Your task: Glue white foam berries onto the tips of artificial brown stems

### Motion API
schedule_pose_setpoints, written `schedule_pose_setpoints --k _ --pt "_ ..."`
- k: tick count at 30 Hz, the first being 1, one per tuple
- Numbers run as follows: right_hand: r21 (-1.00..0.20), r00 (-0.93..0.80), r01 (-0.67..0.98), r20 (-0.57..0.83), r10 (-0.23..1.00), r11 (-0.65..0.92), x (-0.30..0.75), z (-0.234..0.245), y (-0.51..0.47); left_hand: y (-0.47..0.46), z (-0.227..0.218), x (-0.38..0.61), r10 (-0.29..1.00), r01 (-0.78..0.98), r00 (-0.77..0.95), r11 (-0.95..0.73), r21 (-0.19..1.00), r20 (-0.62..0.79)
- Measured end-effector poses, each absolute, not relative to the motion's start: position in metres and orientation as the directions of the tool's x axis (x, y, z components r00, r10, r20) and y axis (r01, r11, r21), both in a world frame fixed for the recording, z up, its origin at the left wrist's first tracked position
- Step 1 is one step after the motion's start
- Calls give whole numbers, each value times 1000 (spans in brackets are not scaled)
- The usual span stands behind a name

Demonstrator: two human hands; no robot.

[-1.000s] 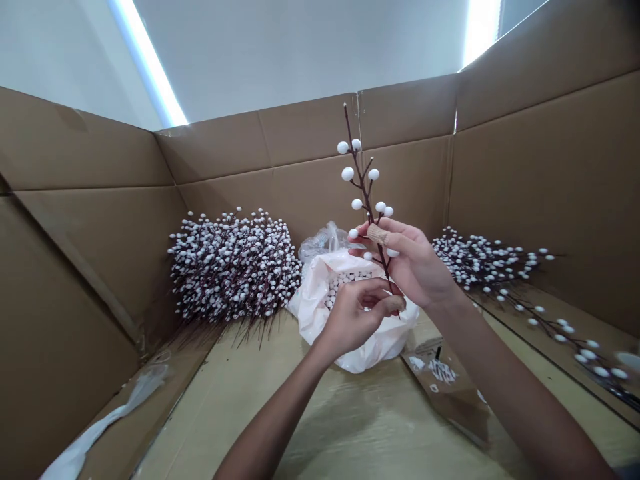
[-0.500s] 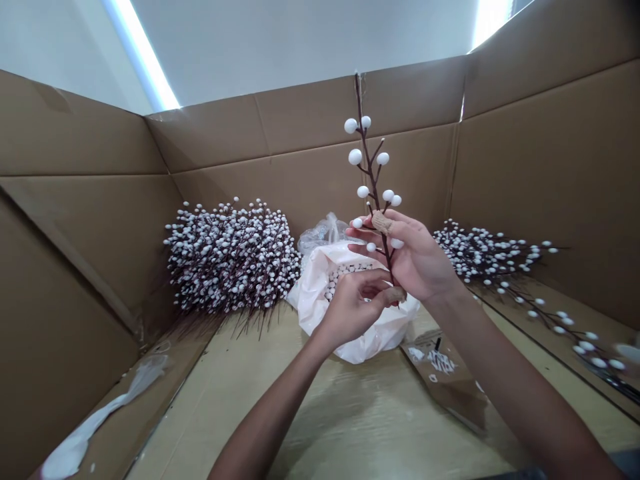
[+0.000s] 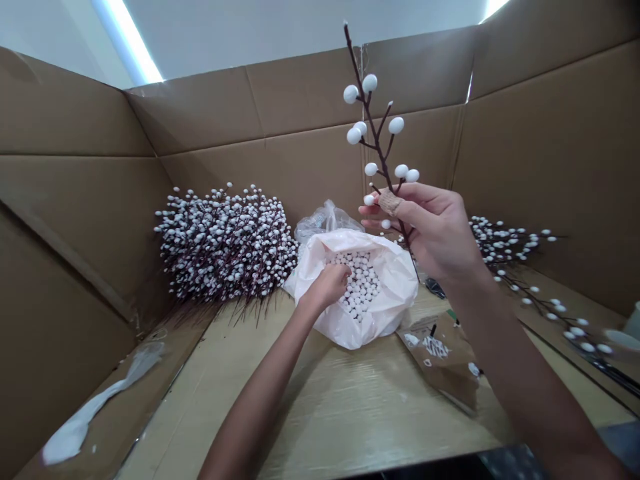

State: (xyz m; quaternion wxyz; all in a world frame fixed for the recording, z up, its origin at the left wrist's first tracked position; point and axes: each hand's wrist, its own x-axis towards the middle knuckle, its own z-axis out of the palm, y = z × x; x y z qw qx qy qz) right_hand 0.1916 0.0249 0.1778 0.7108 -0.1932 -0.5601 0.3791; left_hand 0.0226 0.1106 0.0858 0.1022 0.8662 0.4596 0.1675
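Note:
My right hand (image 3: 440,230) is closed around a dark brown artificial berry branch (image 3: 376,143), tilted upright with white berries on its side twigs. Beige tape wraps the thumb that presses on the stem. Some twig tips, such as one on the upper right, carry no berry. My left hand (image 3: 331,283) is over a white plastic bag (image 3: 315,257), its fingers curled in among the loose white berries (image 3: 361,283). Whatever the left fingertips hold, if anything, is hidden.
A dense bundle of berry branches (image 3: 225,247) lies at the left, and more branches (image 3: 505,240) lie at the right. Cardboard walls (image 3: 310,163) surround the table. A brown cardboard piece (image 3: 450,373) with white smears lies near my right forearm. Clear plastic (image 3: 327,220) sits behind the bag.
My left hand has left the lower stem and moved left and down into the bag of berries. My right hand has shifted slightly right and up with the branch.

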Motion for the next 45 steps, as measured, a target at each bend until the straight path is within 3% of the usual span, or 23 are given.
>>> schedule_pose_setpoints --k 11,19,21,23,24,26,28,33,38,45 --pt "-733 56 -268 636 770 625 191 177 26 122 52 40 897 886 396 -429 174 197" --pt "-715 22 -236 673 739 658 194 177 24 122 63 38 862 795 421 -500 344 282" --pt "-720 14 -213 674 739 661 195 177 24 118 77 35 850 711 433 -526 467 300" --pt "-724 9 -178 676 737 667 195 176 25 108 96 32 856 434 432 -472 767 282" --pt "-722 13 -158 681 733 673 195 176 25 102 106 30 852 299 444 -432 851 277" --pt "-712 32 -119 694 719 692 196 175 26 88 127 24 831 110 483 -370 923 276" --pt "-701 48 -87 706 706 707 196 175 26 73 145 19 813 -30 476 -367 930 336" --pt "-709 -2 -47 705 709 704 192 176 19 44 168 12 814 -293 213 -474 830 540" --pt "-667 5 117 742 671 736 185 176 11 35 173 15 800 -370 104 -520 770 590" --pt "-569 31 262 812 582 780 183 174 10 33 173 16 793 -406 139 -501 764 594"
